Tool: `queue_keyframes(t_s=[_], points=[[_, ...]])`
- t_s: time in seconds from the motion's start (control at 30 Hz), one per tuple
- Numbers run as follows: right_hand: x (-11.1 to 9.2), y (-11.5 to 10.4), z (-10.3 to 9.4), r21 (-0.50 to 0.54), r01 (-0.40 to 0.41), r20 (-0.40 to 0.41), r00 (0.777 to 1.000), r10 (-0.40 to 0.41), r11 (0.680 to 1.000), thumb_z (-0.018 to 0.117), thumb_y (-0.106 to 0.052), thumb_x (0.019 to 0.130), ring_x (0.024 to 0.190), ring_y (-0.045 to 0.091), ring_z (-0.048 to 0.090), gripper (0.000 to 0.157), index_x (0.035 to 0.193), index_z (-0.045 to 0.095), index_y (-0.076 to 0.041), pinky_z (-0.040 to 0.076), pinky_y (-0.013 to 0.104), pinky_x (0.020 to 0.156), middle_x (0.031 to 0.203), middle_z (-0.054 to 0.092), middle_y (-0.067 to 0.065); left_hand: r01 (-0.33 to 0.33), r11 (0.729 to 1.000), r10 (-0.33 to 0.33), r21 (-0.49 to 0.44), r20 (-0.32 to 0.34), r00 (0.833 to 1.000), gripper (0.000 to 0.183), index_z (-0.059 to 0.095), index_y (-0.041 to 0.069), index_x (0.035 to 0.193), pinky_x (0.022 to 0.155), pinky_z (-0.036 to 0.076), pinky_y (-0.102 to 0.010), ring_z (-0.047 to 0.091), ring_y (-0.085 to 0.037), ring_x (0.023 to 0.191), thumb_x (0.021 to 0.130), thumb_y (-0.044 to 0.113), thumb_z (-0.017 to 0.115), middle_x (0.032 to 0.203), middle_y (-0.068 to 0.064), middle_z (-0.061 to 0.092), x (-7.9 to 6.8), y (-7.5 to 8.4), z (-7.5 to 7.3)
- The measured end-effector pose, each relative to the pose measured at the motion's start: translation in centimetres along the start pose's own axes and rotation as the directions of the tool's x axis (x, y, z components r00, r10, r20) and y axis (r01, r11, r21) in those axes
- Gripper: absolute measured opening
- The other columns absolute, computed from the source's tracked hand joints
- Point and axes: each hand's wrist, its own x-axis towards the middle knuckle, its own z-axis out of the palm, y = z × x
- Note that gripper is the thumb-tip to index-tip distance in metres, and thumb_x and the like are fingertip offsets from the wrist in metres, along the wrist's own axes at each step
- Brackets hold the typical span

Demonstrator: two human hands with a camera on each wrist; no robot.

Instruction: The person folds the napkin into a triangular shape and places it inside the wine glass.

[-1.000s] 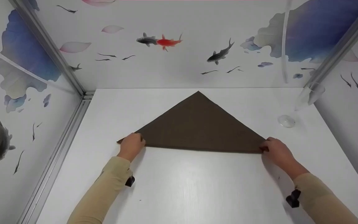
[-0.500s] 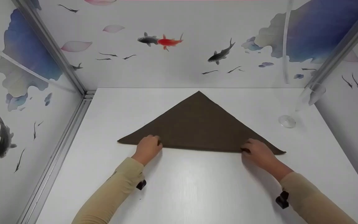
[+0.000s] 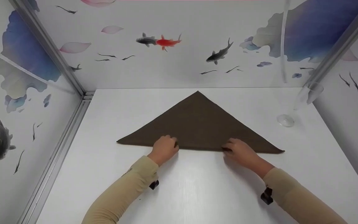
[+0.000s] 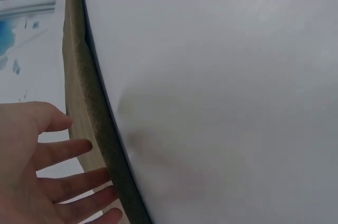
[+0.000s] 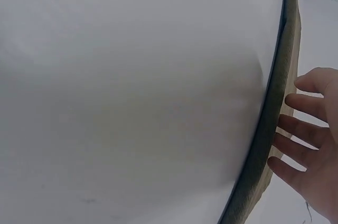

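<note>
A brown cloth napkin (image 3: 197, 119) lies folded as a triangle, its point towards the back wall and its long edge towards me. My left hand (image 3: 165, 150) rests on that near edge, left of the middle. On the same edge, right of the middle, is my right hand (image 3: 241, 153). In the left wrist view, the fingers (image 4: 74, 184) are spread and touch the rounded edge (image 4: 97, 97) of the napkin. The right wrist view likewise has separated fingers (image 5: 303, 147) against the edge (image 5: 264, 123). Neither thumb pinches the cloth.
A clear stemmed glass stands at the back right, its bowl (image 3: 313, 93) near the side wall and its foot (image 3: 286, 120) on the white table (image 3: 191, 193). Printed walls (image 3: 172, 68) with fish and petals close off the back and both sides.
Both hands have slid inward along the napkin's near edge, from close to its side corners towards the middle. The side corners are now uncovered. The triangle has stayed in place.
</note>
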Motion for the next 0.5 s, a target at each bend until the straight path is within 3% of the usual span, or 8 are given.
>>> queue_keyframes(t_s=[0.17, 0.3, 0.5], points=[[0.8, -1.2, 0.5, 0.009, 0.001, 0.095, 0.995, -0.001, 1.000, 0.069, -0.021, 0.091, 0.118, 0.034, 0.053, 0.044, 0.130, 0.060, -0.001, 0.044, 0.049, 0.097, 0.128, 0.056, 0.016, -0.077, 0.996, 0.072, 0.044, 0.108, 0.992, 0.032, 0.067, 0.004, 0.121, 0.087, 0.051, -0.046, 0.059, -0.031, 0.106, 0.098, 0.023, 0.057, 0.115, -0.015, 0.063, 0.2, 0.9, 0.2], [1.3, -1.7, 1.2, -0.033, 0.033, 0.209, 0.978, -0.025, 0.999, 0.066, -0.038, 0.092, 0.138, 0.033, 0.034, 0.066, 0.147, 0.043, -0.009, 0.029, 0.054, 0.109, 0.151, 0.039, 0.012, -0.121, 0.989, 0.103, 0.082, 0.201, 0.974, 0.041, 0.061, 0.009, 0.132, 0.095, 0.045, -0.053, 0.051, -0.033, 0.121, 0.099, 0.031, 0.057, 0.132, -0.014, 0.056, -0.1, 1.3, 0.3], [1.3, -1.7, 2.0, -0.083, 0.093, 0.314, 0.947, -0.063, 0.992, 0.056, -0.059, 0.092, 0.147, 0.027, 0.014, 0.084, 0.156, 0.023, -0.017, 0.012, 0.061, 0.112, 0.161, 0.019, 0.003, -0.118, 0.991, 0.094, 0.063, 0.304, 0.948, 0.052, 0.049, 0.017, 0.145, 0.104, 0.031, -0.063, 0.034, -0.037, 0.138, 0.099, 0.039, 0.056, 0.152, -0.011, 0.038, -0.7, 0.7, 0.2]])
